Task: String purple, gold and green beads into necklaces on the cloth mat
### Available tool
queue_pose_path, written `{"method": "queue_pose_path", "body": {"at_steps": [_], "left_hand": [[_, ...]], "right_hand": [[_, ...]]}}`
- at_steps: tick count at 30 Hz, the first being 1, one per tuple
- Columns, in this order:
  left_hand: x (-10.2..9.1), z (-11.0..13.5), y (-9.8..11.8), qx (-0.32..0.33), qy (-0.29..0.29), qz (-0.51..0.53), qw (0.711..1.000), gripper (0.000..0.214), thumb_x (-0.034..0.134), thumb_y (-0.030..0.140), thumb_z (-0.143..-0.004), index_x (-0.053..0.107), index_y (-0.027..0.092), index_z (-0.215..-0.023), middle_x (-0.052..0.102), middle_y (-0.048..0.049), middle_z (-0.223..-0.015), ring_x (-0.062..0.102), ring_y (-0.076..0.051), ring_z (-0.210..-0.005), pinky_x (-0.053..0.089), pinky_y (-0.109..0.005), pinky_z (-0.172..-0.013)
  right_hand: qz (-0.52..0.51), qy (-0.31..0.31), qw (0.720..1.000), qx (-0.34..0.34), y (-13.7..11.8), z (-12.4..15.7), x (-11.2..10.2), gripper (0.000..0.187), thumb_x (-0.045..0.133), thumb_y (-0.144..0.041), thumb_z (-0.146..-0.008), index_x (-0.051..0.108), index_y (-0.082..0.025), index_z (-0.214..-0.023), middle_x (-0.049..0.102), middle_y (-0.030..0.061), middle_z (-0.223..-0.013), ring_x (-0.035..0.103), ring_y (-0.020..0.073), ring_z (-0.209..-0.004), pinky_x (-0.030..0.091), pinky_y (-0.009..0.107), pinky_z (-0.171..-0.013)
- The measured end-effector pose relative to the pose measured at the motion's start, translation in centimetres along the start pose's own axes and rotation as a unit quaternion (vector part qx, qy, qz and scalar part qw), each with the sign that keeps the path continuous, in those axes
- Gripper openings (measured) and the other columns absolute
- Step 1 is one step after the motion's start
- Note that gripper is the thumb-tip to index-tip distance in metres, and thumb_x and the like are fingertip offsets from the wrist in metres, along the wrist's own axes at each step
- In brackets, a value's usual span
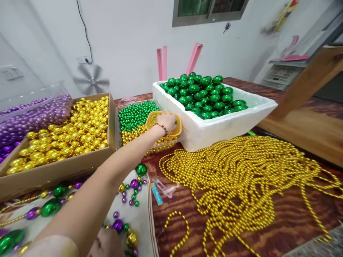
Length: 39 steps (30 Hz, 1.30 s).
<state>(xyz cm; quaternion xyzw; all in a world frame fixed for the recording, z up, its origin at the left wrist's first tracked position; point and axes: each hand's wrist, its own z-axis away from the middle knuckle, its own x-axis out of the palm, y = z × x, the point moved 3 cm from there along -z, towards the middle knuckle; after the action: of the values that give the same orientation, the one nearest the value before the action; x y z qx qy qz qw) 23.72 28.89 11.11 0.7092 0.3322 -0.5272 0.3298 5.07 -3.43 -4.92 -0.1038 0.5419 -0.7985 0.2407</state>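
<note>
My left hand (167, 121), with a dark beaded bracelet (162, 127) on the wrist, reaches down into a small yellow plastic basket (150, 120). Its fingertips are hidden, and a bit of green shows beside them. The basket sits over a clear tray of small green beads (138, 115) and gold beads (134, 135). At the bottom edge, partly behind the left forearm, my right hand (105, 244) is curled with its fingers mostly out of sight. Beside it on a white cloth (144, 214) lies a garland of purple, green and gold beads (118, 225).
A white foam box (193, 134) of large green beads stands behind. Gold bead strands (241, 171) spread over the wooden table (171, 214) at right. Left are a cardboard box (80, 160) of gold balls and purple beads (34, 114). A wooden frame (300, 85) rises right.
</note>
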Motion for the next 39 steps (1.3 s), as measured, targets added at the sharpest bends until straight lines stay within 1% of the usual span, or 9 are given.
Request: {"method": "queue_pose_path", "body": {"at_steps": [5,7,10,14,17,21,24,30,39], "left_hand": [[1.0,-1.5,0.1,0.006,0.004,-0.007,1.0,0.033,0.07,0.014,-0.075,0.062,0.011,-0.107,0.061,-0.0217,-0.114,0.057,-0.038,-0.11,0.045,-0.052,-0.093],[-0.2,-1.0,-0.3,0.005,0.04,0.02,0.999,0.038,0.071,0.016,-0.074,0.058,0.009,-0.109,0.06,-0.0211,-0.113,0.055,-0.037,-0.112,0.043,-0.053,-0.096],[-3.7,1.8,-1.8,-0.001,0.116,0.174,0.978,0.05,0.073,0.017,-0.071,0.052,0.008,-0.116,0.058,-0.0169,-0.109,0.057,-0.03,-0.103,0.047,-0.048,-0.093],[-8.7,11.3,-5.4,-0.041,0.122,0.414,0.901,0.067,0.072,0.02,-0.071,0.046,0.016,-0.132,0.059,-0.0108,-0.113,0.061,-0.018,-0.088,0.053,-0.035,-0.081],[-11.0,21.2,-8.2,-0.123,0.115,0.527,0.833,0.049,0.07,0.025,-0.073,0.058,0.022,-0.12,0.063,-0.008,-0.113,0.063,-0.019,-0.095,0.054,-0.032,-0.082],[-11.9,33.3,-11.2,-0.234,0.192,0.625,0.719,0.041,0.067,0.031,-0.075,0.057,0.025,-0.114,0.066,-0.0063,-0.108,0.067,-0.021,-0.096,0.056,-0.037,-0.082],[-11.6,39.7,-13.0,-0.285,0.255,0.644,0.663,0.043,0.068,0.032,-0.075,0.059,0.024,-0.116,0.067,-0.0063,-0.11,0.067,-0.02,-0.096,0.056,-0.037,-0.084],[-10.3,46.1,-15.3,-0.319,0.307,0.694,0.567,0.04,0.074,0.031,-0.075,0.063,0.022,-0.113,0.068,-0.0062,-0.115,0.066,-0.021,-0.103,0.056,-0.041,-0.092],[-8.1,48.0,-16.5,-0.365,0.321,0.794,0.366,0.029,0.063,0.047,-0.089,0.063,0.021,-0.099,0.069,-0.0051,-0.109,0.067,-0.019,-0.099,0.056,-0.044,-0.096]], "right_hand": [[0.048,0.001,0.999,-0.002,0.1,0.0,0.5,0.031,0.056,-0.016,-0.076,0.08,-0.033,-0.085,0.078,0.0014,-0.086,0.073,0.0272,-0.087,0.054,0.03,-0.072],[0.049,-0.027,0.998,-0.029,-0.6,0.1,0.4,0.034,0.055,-0.015,-0.077,0.079,-0.032,-0.094,0.077,0.0011,-0.079,0.073,0.0244,-0.078,0.053,0.028,-0.068],[-0.005,-0.061,0.994,-0.093,-1.8,0.4,-0.2,0.043,0.051,-0.014,-0.082,0.072,-0.028,-0.117,0.074,0.0006,-0.073,0.071,0.0185,-0.066,0.052,0.023,-0.06],[-0.055,-0.044,0.992,-0.104,-2.7,0.8,-1.2,0.033,0.048,-0.012,-0.084,0.073,-0.019,-0.104,0.072,0.0021,-0.071,0.07,0.0153,-0.063,0.05,0.02,-0.057],[-0.081,-0.026,0.991,-0.104,-2.6,0.8,-1.3,0.023,0.047,-0.016,-0.085,0.07,-0.017,-0.089,0.069,0.0017,-0.068,0.068,0.0142,-0.06,0.048,0.019,-0.054],[-0.131,0.009,0.988,-0.084,-1.4,0.7,-1.2,0.027,0.054,-0.041,-0.086,0.068,-0.018,-0.089,0.068,0.0033,-0.067,0.068,0.0174,-0.056,0.046,0.022,-0.044],[-0.159,0.048,0.981,-0.097,-0.8,0.9,-1.3,0.042,0.062,-0.057,-0.081,0.068,-0.017,-0.089,0.068,0.0046,-0.066,0.067,0.0189,-0.054,0.047,0.024,-0.043],[-0.13,0.088,0.975,-0.157,-2.4,2.7,-0.7,0.034,0.065,-0.047,-0.086,0.071,-0.015,-0.094,0.067,0.0036,-0.067,0.065,0.0167,-0.055,0.051,0.026,-0.049],[-0.03,0.09,0.965,-0.245,-4.6,4.5,1.5,0.025,0.058,-0.034,-0.093,0.075,-0.017,-0.099,0.061,-0.0016,-0.056,0.056,0.0114,-0.045,0.047,0.022,-0.043]]}}
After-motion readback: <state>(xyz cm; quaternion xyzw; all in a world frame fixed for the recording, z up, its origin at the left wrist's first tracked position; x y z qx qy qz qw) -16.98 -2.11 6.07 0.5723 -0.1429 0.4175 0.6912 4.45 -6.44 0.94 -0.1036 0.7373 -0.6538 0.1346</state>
